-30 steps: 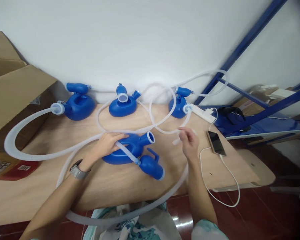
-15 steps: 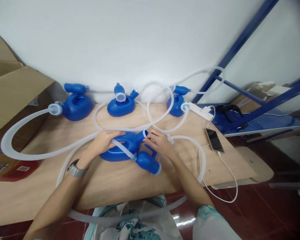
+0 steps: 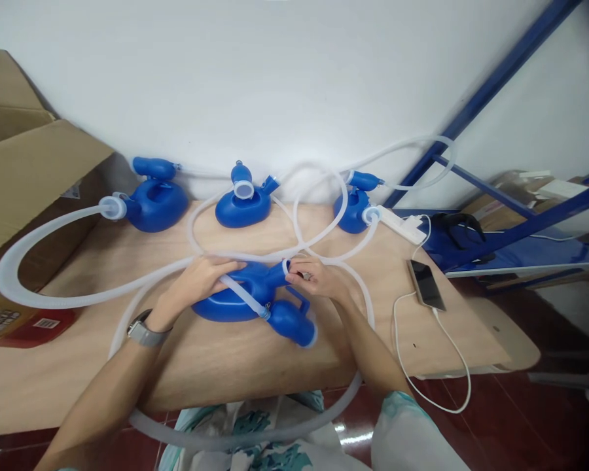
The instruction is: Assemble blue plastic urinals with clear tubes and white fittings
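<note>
A blue plastic vessel (image 3: 248, 293) with a side spout and a smaller blue bulb (image 3: 290, 323) lies on the wooden table (image 3: 216, 356) in front of me. My left hand (image 3: 201, 280) rests flat on its top, over a thin clear tube (image 3: 243, 294) that runs to the bulb. My right hand (image 3: 317, 278) is closed around the end of a wide translucent hose (image 3: 360, 297) and holds it at the vessel's spout opening (image 3: 285, 266). The hose loops down past the table's front edge.
Three more blue vessels (image 3: 157, 203) (image 3: 243, 203) (image 3: 354, 209) with hoses stand along the white wall. A cardboard box (image 3: 24, 176) is at the left. A phone (image 3: 426, 284) on a white cable and a power strip (image 3: 396, 222) lie right, by a blue metal rack (image 3: 500, 85).
My right hand came in from the right with the hose end and closed at the vessel's spout. The left hand stayed on the vessel.
</note>
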The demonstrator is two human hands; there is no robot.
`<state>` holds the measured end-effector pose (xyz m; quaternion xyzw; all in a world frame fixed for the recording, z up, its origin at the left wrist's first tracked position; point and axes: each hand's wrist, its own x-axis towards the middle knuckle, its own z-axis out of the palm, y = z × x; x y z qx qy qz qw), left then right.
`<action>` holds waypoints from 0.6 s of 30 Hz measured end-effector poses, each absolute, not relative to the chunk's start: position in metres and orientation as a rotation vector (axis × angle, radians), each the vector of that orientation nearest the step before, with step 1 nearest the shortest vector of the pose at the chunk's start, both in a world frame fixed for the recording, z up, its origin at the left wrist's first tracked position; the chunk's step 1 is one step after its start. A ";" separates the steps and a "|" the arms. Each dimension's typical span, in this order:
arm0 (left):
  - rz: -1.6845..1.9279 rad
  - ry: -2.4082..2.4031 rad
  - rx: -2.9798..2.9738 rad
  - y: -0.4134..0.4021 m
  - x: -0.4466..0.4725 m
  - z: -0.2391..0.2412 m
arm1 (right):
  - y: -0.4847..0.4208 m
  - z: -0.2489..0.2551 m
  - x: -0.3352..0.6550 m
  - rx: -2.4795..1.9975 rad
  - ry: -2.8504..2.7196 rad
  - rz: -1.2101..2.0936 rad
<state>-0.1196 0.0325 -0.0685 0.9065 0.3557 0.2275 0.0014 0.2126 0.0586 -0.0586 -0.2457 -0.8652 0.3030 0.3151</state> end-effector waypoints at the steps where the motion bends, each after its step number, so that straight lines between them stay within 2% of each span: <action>1: 0.709 1.110 2.857 0.032 -0.120 -0.068 | 0.057 -0.059 0.212 -0.642 -2.283 0.778; 5: 0.709 1.148 2.876 0.029 -0.120 -0.070 | 0.044 -0.051 0.208 -0.725 -2.295 0.638; 8: 0.689 1.183 2.884 0.027 -0.120 -0.072 | 0.035 -0.043 0.200 -0.963 -2.228 0.596; 12: 0.672 1.216 2.933 0.025 -0.120 -0.072 | 0.029 -0.035 0.185 -1.224 -2.170 0.631; 18: 0.638 1.239 2.924 0.023 -0.120 -0.074 | 0.028 -0.028 0.182 -1.284 -2.134 0.768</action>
